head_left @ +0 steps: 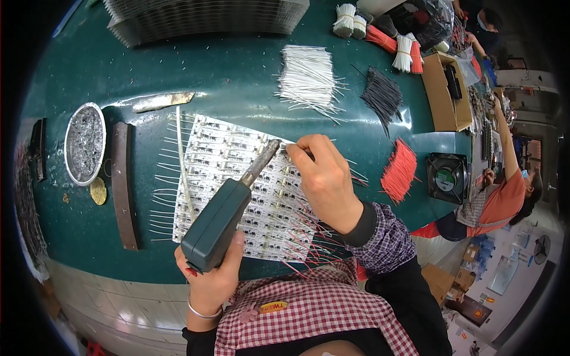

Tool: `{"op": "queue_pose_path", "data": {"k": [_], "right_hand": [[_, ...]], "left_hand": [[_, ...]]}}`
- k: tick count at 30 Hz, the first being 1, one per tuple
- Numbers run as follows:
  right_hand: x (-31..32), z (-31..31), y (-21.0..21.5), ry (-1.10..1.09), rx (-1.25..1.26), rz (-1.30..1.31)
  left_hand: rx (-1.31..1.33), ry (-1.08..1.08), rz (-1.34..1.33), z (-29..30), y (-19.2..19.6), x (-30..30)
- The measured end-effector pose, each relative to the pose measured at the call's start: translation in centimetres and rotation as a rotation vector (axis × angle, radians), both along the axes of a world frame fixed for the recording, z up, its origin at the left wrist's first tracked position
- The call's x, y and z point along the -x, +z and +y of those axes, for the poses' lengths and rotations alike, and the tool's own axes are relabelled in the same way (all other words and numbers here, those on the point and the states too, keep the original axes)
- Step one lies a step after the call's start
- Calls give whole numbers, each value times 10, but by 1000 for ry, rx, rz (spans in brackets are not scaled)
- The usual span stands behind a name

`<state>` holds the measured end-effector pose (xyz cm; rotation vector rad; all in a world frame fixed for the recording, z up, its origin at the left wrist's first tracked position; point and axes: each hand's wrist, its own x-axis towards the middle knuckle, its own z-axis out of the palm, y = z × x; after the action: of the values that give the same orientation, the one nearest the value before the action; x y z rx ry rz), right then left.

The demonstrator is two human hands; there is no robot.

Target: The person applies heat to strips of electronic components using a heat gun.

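My left hand grips a soldering gun, right hand pinched shut, contents unclear; circuit-board panel beneath already carries edge wires, white wire pile beyond my right apparently unused.

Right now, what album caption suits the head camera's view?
Left grip holding a dark green soldering tool over a white circuit-board panel, right grip near the tool's tip.

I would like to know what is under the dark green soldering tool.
Under the soldering tool, held in the left hand, a white circuit-board panel shows on both sides. What lies directly beneath the tool's body is covered and cannot be seen.
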<state>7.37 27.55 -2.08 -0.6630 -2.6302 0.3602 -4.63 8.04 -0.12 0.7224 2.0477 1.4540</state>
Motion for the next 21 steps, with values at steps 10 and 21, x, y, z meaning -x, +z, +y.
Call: {"op": "queue_pose_path", "data": {"k": [10, 21], "right_hand": [[-2, 0, -4, 9, -3, 5], [-11, -8, -2, 8, 14, 87]], "left_hand": [[18, 45, -13, -5, -2, -3], [35, 109, -183, -7, 6, 0]]}}
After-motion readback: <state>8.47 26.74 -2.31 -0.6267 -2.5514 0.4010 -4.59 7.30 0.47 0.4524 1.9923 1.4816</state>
